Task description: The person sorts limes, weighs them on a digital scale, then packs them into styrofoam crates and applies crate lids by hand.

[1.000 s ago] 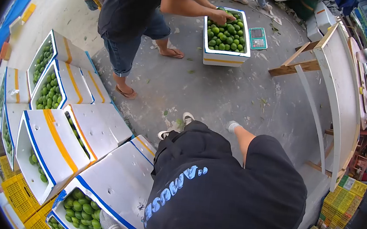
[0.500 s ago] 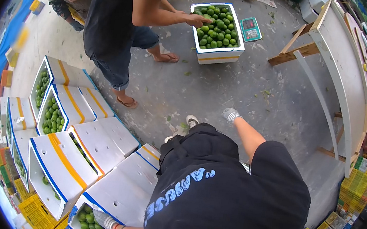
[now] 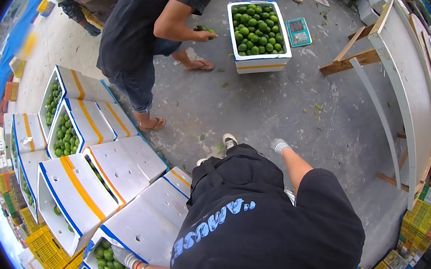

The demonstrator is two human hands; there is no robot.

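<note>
Head view, nearest first: a gloved left hand [image 3: 126,257] is laid on the limes [image 3: 106,266] in an open white foam box [image 3: 105,232] at the bottom edge, close beside the wearer's dark shirt. Whether its fingers are spread or closed round a fruit cannot be told, as they are small and partly cut off. The right hand is out of view.

Against that box, closed boxes [image 3: 129,159] of the same white foam, edged in blue and orange, are packed side by side. To their left a tilted box [image 3: 70,193] is turned with its opening sideways, and a few limes are seen inside. Beyond it, two open boxes [image 3: 65,137] are filled with limes. Yellow crates [image 3: 46,247] are stacked at the lower left.

The floor [image 3: 281,110] is grey concrete, littered with leaf scraps. A co-worker in a dark shirt, denim shorts and sandals is standing on it; the co-worker's hand [image 3: 203,33] is closed round some green fruit. Just to the right of that hand, a full box [image 3: 262,66] heaped with limes stands on the floor, and a small green scale [image 3: 300,32] lies just beside it. Along the right side a white counter [image 3: 403,101] on a wooden frame is seen, with more crates stacked past its near end.
</note>
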